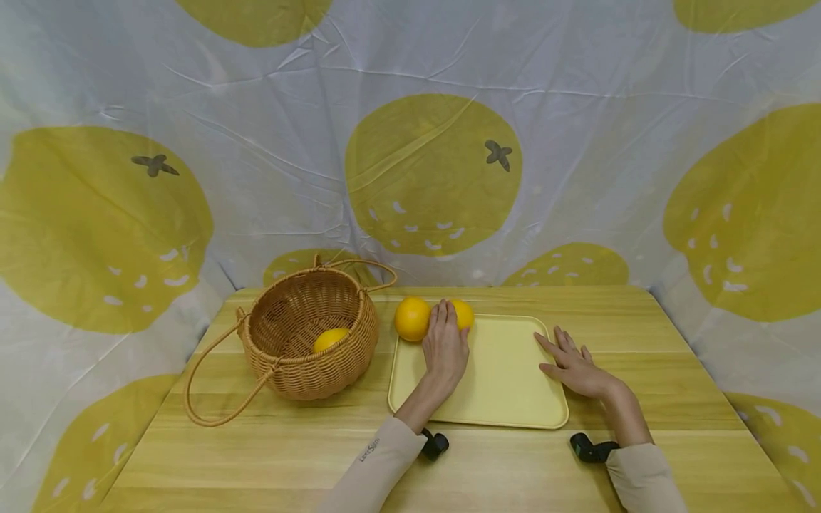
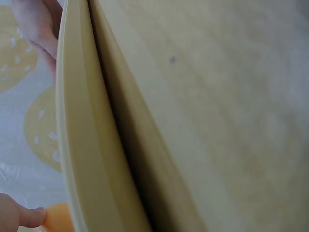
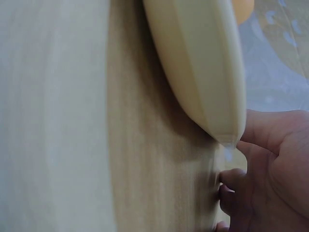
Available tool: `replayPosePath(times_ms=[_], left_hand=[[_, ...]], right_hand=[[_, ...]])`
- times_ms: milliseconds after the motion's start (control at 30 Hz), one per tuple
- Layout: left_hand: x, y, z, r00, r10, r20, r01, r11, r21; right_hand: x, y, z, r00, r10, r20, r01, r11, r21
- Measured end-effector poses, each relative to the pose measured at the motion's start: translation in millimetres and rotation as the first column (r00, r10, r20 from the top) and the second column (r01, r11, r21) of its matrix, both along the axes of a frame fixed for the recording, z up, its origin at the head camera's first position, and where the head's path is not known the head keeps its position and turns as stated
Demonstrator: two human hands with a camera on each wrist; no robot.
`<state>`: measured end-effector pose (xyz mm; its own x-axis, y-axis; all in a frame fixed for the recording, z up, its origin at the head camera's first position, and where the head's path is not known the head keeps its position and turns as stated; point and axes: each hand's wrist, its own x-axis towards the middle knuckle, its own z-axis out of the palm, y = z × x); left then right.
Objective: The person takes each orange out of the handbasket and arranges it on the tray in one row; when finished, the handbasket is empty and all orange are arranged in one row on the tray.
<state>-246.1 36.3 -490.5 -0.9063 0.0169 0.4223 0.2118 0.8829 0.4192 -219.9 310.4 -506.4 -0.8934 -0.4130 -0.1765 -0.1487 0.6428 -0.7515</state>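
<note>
A pale yellow tray (image 1: 507, 385) lies on the table. At its far left corner are two oranges (image 1: 412, 318). My left hand (image 1: 445, 353) holds the right-hand orange (image 1: 463, 314), covering part of it; in the left wrist view the thumb (image 2: 32, 217) touches the fruit's side. The fingers of my right hand (image 1: 580, 367) are spread at the tray's right edge. Thumb and forefinger lie at the rim there, and the right wrist view has the hand (image 3: 285, 169) beside the tray corner.
Left of the tray stands a wicker basket (image 1: 321, 374) with a yellow-orange fruit (image 1: 330, 338) inside. Its two loop handles stick out to the sides. A fruit-patterned cloth (image 1: 577, 178) hangs behind the wooden table (image 1: 500, 470).
</note>
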Motion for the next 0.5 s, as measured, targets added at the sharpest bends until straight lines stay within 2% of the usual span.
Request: replayPosePath(times_ms=[400, 500], left_hand=[[0.6, 1.5, 0.4, 1.000, 0.030, 0.003, -0.030, 0.998, -0.046], [0.3, 1.1, 1.8, 1.000, 0.024, 0.012, -0.024, 0.999, -0.032]], right_hand=[[0.4, -1.2, 0.9, 1.000, -0.001, 0.001, 0.001, 1.000, 0.009], [-0.3, -1.4, 1.4, 1.000, -0.001, 0.000, 0.001, 1.000, 0.012]])
